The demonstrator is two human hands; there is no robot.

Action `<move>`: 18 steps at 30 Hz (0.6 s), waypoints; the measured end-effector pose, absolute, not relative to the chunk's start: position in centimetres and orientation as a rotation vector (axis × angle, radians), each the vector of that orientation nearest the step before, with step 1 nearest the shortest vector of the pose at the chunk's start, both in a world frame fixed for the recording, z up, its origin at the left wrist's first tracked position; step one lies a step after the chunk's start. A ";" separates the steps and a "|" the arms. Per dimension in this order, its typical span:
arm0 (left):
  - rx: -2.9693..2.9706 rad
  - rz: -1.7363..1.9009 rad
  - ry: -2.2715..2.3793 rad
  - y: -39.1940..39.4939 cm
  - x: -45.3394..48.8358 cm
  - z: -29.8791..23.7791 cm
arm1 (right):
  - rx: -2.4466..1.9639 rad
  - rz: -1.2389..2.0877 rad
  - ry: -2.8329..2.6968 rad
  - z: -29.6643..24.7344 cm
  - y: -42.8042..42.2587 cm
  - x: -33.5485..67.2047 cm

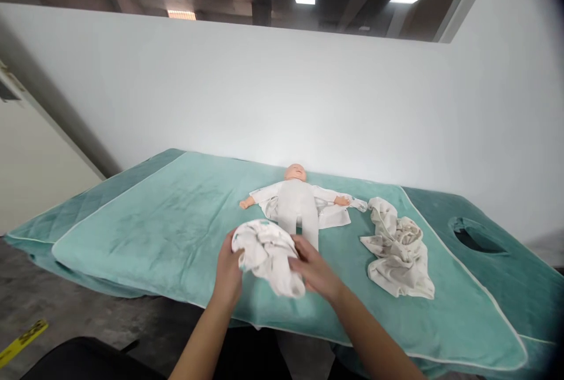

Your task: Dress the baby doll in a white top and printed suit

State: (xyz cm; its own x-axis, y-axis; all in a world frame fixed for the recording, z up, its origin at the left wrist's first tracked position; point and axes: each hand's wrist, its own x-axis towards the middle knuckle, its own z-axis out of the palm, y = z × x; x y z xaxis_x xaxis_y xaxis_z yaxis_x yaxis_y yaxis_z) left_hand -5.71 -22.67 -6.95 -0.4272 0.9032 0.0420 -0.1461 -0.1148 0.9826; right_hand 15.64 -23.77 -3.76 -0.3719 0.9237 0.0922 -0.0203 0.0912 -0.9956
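Note:
A bunched white cloth (267, 254) with small green prints is held between my two hands above the front of the bed; its exact kind does not show. My left hand (230, 259) grips its left side, and my right hand (314, 265) has its fingers closed on the right side. Just beyond lies a baby doll (296, 201) on its back, head toward the wall and arms spread. Its body and legs are white. A white printed top (333, 215) lies open under it, with sleeves around the arms. The cloth hides part of the doll's legs.
A crumpled heap of white printed cloth (399, 254) lies right of the doll. Green covers (145, 221) drape the bed, which has a face hole (478, 239) at its right end. A white wall (273, 92) stands behind. A black seat (83, 359) is at lower left.

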 end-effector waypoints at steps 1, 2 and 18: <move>0.923 1.711 1.370 -21.1 -5.9 -6.8 | -0.951 1.347 -1.522 -4.1 -22.0 14.7; 0.956 1.733 1.412 -19.8 -6.1 -6.8 | -0.981 1.275 -1.516 -4.7 -20.4 14.0; 1.809 1.209 1.549 -24.6 1.5 -8.0 | -1.462 0.655 -1.398 -8.8 -6.0 23.3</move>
State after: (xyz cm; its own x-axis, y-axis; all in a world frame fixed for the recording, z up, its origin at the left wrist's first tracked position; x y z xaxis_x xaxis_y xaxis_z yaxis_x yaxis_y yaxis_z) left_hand 1.51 -24.58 -7.98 -0.0238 0.9483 0.3166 0.5374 -0.2549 0.8039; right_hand 23.29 -6.03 -8.76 0.1949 0.9522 0.2350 0.4290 0.1327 -0.8935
